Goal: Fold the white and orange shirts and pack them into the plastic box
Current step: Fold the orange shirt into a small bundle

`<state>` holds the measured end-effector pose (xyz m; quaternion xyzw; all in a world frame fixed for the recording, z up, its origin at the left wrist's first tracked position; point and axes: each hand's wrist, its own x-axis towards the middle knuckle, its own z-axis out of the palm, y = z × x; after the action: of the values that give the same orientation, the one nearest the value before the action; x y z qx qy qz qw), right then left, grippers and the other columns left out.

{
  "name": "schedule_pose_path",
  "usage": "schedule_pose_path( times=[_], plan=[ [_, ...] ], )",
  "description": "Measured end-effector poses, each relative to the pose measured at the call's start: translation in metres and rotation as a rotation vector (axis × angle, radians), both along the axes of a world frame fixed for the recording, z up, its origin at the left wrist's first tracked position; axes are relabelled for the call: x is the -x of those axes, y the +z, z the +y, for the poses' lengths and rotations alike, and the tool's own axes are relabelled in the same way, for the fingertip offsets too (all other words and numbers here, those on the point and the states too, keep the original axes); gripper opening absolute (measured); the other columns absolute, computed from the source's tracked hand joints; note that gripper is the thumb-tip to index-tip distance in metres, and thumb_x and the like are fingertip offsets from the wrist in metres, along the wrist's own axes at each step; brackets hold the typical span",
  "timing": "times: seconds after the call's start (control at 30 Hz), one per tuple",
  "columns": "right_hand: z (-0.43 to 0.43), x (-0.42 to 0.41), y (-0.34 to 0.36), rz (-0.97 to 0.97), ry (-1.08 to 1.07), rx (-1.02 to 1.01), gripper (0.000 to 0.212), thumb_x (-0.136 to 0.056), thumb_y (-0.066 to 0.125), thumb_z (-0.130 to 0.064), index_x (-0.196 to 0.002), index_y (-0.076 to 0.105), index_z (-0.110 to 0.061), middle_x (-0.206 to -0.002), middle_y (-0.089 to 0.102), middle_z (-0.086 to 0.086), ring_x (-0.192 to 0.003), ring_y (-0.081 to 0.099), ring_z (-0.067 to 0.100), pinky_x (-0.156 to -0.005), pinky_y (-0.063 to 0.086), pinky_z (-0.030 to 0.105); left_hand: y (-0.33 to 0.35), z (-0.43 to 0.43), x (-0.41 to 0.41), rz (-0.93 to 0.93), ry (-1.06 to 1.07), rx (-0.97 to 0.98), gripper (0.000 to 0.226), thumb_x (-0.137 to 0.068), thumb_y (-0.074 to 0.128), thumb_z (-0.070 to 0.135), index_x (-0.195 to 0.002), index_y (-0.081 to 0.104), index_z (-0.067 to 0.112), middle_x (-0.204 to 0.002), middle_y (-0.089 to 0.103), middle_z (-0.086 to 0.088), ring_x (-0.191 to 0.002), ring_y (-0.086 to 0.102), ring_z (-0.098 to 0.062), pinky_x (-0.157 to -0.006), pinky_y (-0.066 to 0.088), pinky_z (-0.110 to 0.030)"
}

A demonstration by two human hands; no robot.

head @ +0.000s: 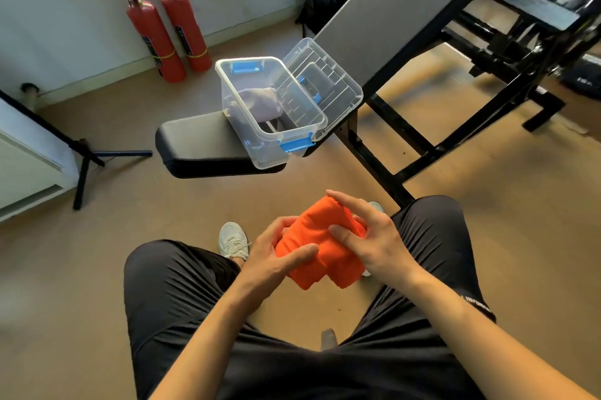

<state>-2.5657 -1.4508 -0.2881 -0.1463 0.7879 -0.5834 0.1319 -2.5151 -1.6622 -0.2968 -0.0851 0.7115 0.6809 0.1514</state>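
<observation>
The orange shirt (320,248) is folded into a compact bundle, held between my knees above the floor. My left hand (276,256) grips its left side, thumb lying across the top. My right hand (370,237) presses on its right side with fingers spread over the fold. Ahead, the clear plastic box (250,126) with blue latches stands open on a black bench seat (201,146). A pale folded shirt (260,102) lies inside the box. The clear lid (325,84) leans against the box's right side.
Two red fire extinguishers (169,32) stand by the wall at the back left. A black stand's legs (84,159) spread at the left. The bench's inclined backrest (390,16) and black frame (422,139) fill the right. My white shoe (232,238) rests on the tan floor.
</observation>
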Motion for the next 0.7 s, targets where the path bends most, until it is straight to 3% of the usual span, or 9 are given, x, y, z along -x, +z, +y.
schedule_pose_path(
  times=[0.17, 0.23, 0.3, 0.4, 0.57, 0.7],
  plan=[
    [-0.01, 0.029, -0.004, -0.059, -0.022, -0.003, 0.059, -0.093, 0.067, -0.037, -0.146, 0.044, -0.044, -0.121, 0.062, -0.001, -0.111, 0.062, 0.021, -0.098, 0.052, 0.055, 0.007, -0.002, 0.03, -0.003, 0.084, 0.014, 0.061, -0.066, 0.09, 0.03, -0.12, 0.063, 0.025, -0.106, 0.073, 0.001, -0.098, 0.073, -0.023, -0.078, 0.064, -0.045],
    [-0.008, 0.041, -0.001, -0.066, 0.065, -0.039, 0.065, -0.095, 0.066, -0.033, -0.15, 0.036, -0.046, -0.119, 0.057, -0.007, -0.106, 0.06, 0.017, -0.096, 0.052, 0.055, 0.006, -0.008, 0.041, 0.005, 0.119, 0.041, 0.058, -0.066, 0.092, 0.022, -0.118, 0.065, 0.022, -0.106, 0.074, -0.007, -0.097, 0.073, -0.029, -0.076, 0.064, -0.049],
    [-0.007, 0.053, 0.003, -0.055, 0.18, -0.09, 0.073, -0.095, 0.067, -0.03, -0.154, 0.027, -0.046, -0.127, 0.052, -0.008, -0.113, 0.057, 0.018, -0.098, 0.052, 0.052, 0.004, -0.015, 0.053, 0.006, 0.172, 0.056, 0.058, -0.065, 0.093, 0.016, -0.116, 0.066, 0.02, -0.105, 0.074, -0.012, -0.095, 0.073, -0.034, -0.073, 0.064, -0.051],
    [-0.009, 0.072, 0.007, 0.034, 0.264, -0.204, 0.072, -0.094, 0.068, -0.03, -0.154, 0.03, -0.04, -0.135, 0.046, -0.001, -0.119, 0.05, 0.018, -0.099, 0.052, 0.044, 0.004, -0.022, 0.074, 0.022, 0.231, 0.082, 0.059, -0.064, 0.093, 0.009, -0.116, 0.065, 0.016, -0.101, 0.073, -0.009, -0.089, 0.072, -0.024, -0.071, 0.064, -0.046],
    [-0.021, 0.116, 0.008, 0.043, 0.162, -0.124, 0.061, -0.087, 0.076, -0.019, -0.139, 0.052, -0.04, -0.13, 0.051, -0.001, -0.114, 0.056, 0.02, -0.095, 0.055, 0.044, 0.004, -0.028, 0.117, 0.164, 0.277, 0.157, 0.055, -0.065, 0.094, 0.024, -0.112, 0.065, 0.024, -0.101, 0.071, 0.001, -0.089, 0.069, -0.011, -0.073, 0.06, -0.029],
    [-0.033, 0.162, 0.019, 0.031, 0.101, -0.04, 0.063, -0.084, 0.077, -0.006, -0.135, 0.057, -0.037, -0.128, 0.057, -0.002, -0.107, 0.062, 0.023, -0.086, 0.058, 0.036, 0.011, -0.04, 0.153, 0.323, 0.233, 0.277, 0.055, -0.074, 0.085, 0.045, -0.121, 0.059, 0.036, -0.106, 0.067, 0.016, -0.097, 0.068, -0.007, -0.082, 0.062, -0.033]
  ],
)
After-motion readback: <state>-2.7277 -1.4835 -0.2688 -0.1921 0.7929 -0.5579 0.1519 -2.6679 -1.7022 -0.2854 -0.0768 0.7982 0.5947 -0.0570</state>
